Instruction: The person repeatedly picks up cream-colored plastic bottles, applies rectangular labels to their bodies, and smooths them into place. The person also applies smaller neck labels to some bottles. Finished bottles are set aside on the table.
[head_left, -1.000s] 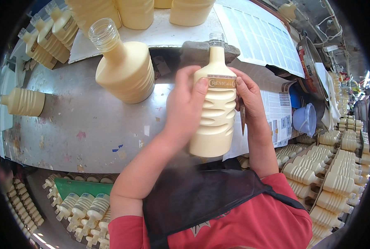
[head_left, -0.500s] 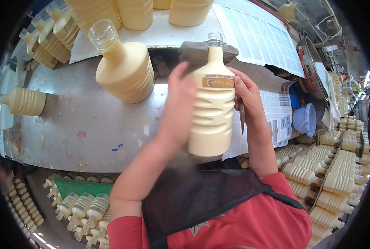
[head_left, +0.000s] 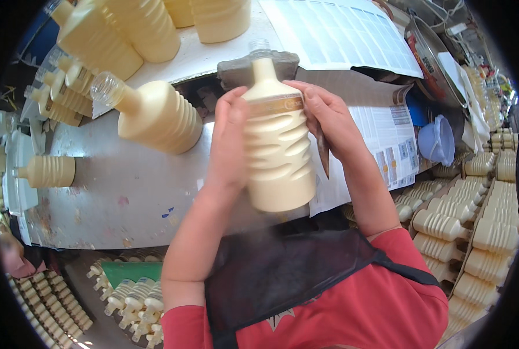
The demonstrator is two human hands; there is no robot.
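- Head view: a ribbed cream bottle (head_left: 281,151), gold-labelled, is at the near side of the worktop (head_left: 131,200), its clear neck overlapping a grey block (head_left: 231,71).
- Head view: the right hand (head_left: 328,119) grasps its right side, a pointed brown tool (head_left: 324,156) beneath the fingers.
- Head view: the left hand (head_left: 227,136), blurred, is at its left side; I cannot tell whether it grips.

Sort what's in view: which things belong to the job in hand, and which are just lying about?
Apparently in the job:
cream bottle between left hand and right hand;
its gold label;
dark pointed tool in the right hand;
probably the grey block behind the bottle's neck.

Apparently lying about:
pale blue bucket;
blue scraps on the tabletop.
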